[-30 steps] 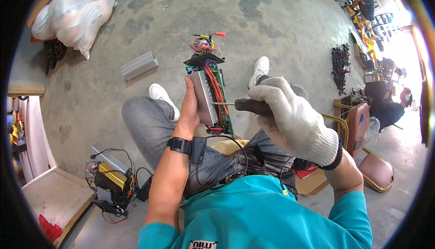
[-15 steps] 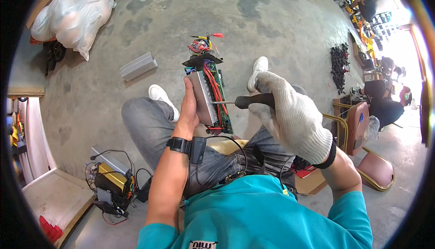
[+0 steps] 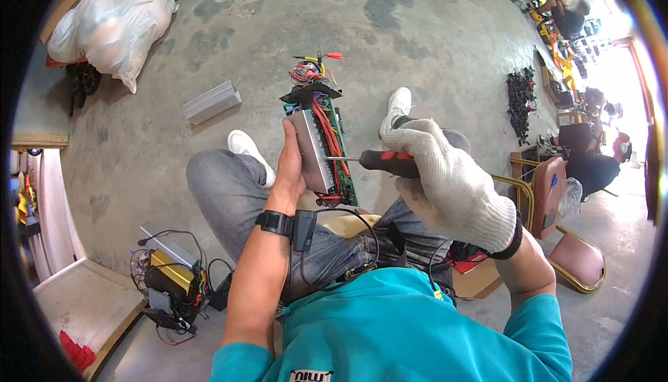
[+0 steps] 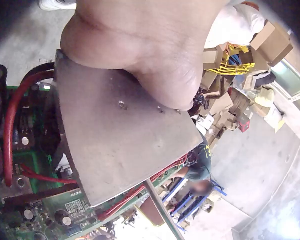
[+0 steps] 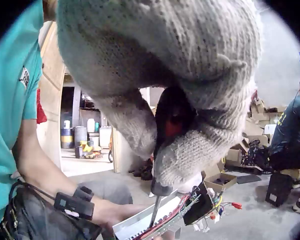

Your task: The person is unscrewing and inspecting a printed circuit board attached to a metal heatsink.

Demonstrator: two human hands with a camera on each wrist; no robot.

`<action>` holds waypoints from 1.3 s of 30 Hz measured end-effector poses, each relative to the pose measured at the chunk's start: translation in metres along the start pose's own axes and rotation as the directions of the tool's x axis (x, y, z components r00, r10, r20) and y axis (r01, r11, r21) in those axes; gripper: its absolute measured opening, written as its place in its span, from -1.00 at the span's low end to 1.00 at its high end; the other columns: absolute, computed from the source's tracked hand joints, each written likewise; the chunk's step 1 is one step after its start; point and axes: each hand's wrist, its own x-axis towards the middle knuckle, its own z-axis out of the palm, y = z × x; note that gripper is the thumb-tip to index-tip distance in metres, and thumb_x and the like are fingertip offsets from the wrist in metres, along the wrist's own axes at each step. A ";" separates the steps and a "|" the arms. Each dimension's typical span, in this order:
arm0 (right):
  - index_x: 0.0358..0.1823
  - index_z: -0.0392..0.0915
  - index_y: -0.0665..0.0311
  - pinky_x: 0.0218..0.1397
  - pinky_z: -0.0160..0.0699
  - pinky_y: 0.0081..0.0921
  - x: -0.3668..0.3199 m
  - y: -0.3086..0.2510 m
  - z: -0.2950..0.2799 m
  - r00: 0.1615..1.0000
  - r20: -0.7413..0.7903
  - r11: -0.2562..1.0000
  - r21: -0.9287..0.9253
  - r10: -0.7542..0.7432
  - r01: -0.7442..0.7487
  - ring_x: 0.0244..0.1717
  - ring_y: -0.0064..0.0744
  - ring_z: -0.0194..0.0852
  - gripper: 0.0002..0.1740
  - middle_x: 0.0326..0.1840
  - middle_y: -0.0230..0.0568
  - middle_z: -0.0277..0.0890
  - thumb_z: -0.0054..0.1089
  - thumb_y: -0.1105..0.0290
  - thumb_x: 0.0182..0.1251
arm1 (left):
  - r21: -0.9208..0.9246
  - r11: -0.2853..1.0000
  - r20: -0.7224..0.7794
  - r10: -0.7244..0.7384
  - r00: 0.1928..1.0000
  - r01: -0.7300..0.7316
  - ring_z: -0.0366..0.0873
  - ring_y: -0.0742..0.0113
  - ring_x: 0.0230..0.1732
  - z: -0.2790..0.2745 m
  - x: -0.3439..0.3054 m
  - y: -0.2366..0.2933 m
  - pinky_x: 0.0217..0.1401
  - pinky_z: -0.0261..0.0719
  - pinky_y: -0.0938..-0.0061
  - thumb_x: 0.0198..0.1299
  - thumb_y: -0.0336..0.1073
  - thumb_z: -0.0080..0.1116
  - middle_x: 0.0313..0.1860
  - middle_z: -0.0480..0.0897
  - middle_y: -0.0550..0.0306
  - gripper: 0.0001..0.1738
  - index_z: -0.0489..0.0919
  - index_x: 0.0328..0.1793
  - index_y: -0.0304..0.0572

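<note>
My bare left hand point(image 3: 291, 163) holds a green circuit board point(image 4: 50, 205) by its flat metal heat sink plate point(image 3: 313, 152). Its palm lies along the plate's left side, and most of the fingers are hidden behind it. Red wires point(image 3: 330, 128) run along the board. In a white knit glove, my right hand point(image 3: 456, 184) grips the black and red handle of a screwdriver point(image 3: 390, 163). The screwdriver's metal shaft point(image 4: 162, 210) reaches sideways to the toothed edge of the plate, its tip among the red wires. A black end plate point(image 3: 312, 94) with loose wires tops the board.
An aluminium housing point(image 3: 213, 102) lies on the concrete floor ahead. To the lower left sits a gold and black electronic unit point(image 3: 172, 274) with cables. White plastic bags point(image 3: 115, 27) stand at the far left, a folding chair point(image 3: 550, 197) at the right.
The right hand has turned about the screwdriver, shifting slightly right and then back left, and red patches on the handle now show. The board and left hand hold nearly still.
</note>
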 end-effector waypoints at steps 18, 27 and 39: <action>0.42 0.32 0.25 -0.03 0.75 -0.13 0.003 0.004 -0.002 0.990 0.047 0.989 0.066 0.130 -0.133 0.05 0.21 0.74 -0.32 0.32 0.20 0.51 0.41 0.48 0.30 | -0.029 1.000 0.016 -0.005 1.000 0.006 0.73 0.27 0.09 0.000 0.001 -0.001 0.21 0.75 0.25 0.51 0.55 -0.28 0.14 0.72 0.08 -0.07 0.52 0.45 -0.14; 0.37 0.36 0.23 0.06 0.68 -0.16 0.001 0.003 0.001 0.979 0.009 0.967 0.154 0.203 -0.202 0.06 0.13 0.71 -0.33 0.10 -0.01 0.61 0.42 0.57 0.24 | 0.001 1.000 0.006 0.010 1.000 -0.010 0.72 0.27 0.12 0.001 -0.001 0.001 0.22 0.75 0.26 0.51 0.55 -0.27 0.17 0.71 0.06 -0.07 0.52 0.45 -0.14; 0.41 0.34 0.28 -0.01 0.73 -0.15 0.000 0.002 0.008 0.984 -0.095 0.989 0.034 0.149 -0.146 0.04 0.10 0.74 -0.32 0.18 0.14 0.57 0.43 0.50 0.30 | -0.033 0.999 0.025 -0.005 1.000 0.006 0.75 0.24 0.06 -0.005 0.004 -0.003 0.17 0.78 0.22 0.51 0.56 -0.29 0.09 0.73 0.05 -0.07 0.54 0.40 -0.15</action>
